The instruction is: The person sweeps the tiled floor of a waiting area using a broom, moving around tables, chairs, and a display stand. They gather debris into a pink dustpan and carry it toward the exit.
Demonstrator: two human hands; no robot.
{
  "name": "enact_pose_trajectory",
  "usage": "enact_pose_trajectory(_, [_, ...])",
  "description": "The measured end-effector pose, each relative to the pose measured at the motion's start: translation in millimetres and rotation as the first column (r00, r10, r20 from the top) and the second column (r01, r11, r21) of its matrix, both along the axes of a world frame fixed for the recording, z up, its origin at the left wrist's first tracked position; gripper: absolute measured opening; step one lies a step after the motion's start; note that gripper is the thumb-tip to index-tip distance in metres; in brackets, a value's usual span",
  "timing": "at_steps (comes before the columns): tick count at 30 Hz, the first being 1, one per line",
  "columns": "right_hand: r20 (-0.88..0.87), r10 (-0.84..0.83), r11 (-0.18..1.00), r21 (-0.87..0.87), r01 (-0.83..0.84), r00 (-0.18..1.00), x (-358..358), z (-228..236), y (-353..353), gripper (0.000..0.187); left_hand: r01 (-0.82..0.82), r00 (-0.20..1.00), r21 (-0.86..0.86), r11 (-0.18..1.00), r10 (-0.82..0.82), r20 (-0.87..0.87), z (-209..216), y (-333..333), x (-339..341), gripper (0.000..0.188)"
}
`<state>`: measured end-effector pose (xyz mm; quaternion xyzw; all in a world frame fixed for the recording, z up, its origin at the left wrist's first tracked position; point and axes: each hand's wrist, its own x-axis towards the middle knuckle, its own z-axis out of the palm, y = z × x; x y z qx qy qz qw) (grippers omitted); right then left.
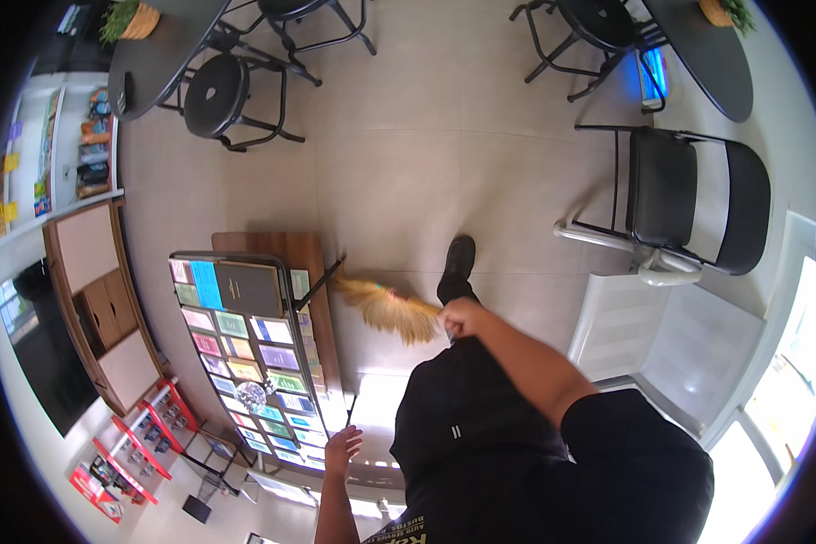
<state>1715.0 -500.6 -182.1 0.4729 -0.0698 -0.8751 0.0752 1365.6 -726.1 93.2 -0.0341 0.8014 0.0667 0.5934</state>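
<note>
My right hand (462,316) is closed around the handle of a straw broom (392,309). The broom's yellowish bristles fan out to the left, close to the base of a display rack (254,349). My left hand (343,444) hangs beside the rack's near right edge, its fingers apart and slightly curled, holding nothing. Whether it touches the rack I cannot tell. One black shoe (461,258) of mine stands on the tiles just past the broom.
Black stools (216,95) stand by the dark tables at the far left and far right. A black folding chair (666,186) and a white plastic chair (621,322) are on the right. A wooden board (326,340) lies beneath the rack, and a wooden cabinet (109,304) lines the left wall.
</note>
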Motion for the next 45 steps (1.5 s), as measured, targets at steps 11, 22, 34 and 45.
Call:
enact_pose_trajectory(11, [0.535, -0.047, 0.963, 0.250, -0.104, 0.844, 205, 108, 289, 0.016, -0.093, 0.993, -0.131, 0.987, 0.101, 0.061, 6, -28, 50, 0.043])
enact_pose_trajectory(22, [0.384, -0.354, 0.842, 0.529, 0.111, 0.853, 191, 177, 369, 0.014, -0.068, 0.993, -0.073, 0.995, 0.075, 0.095, -8, 22, 37, 0.048])
enact_pose_trajectory(34, [0.022, -0.545, 0.837, 0.057, 0.544, 0.838, 64, 248, 325, 0.021, 0.002, 0.978, -0.069, 0.998, 0.012, 0.208, -72, 150, -22, 0.041])
enact_pose_trajectory(45, [0.105, -0.800, 0.571, -0.167, 0.804, 0.591, -19, 29, 456, 0.019, 0.040, 0.988, -0.039, 0.998, -0.033, 0.153, -49, 278, -91, 0.044])
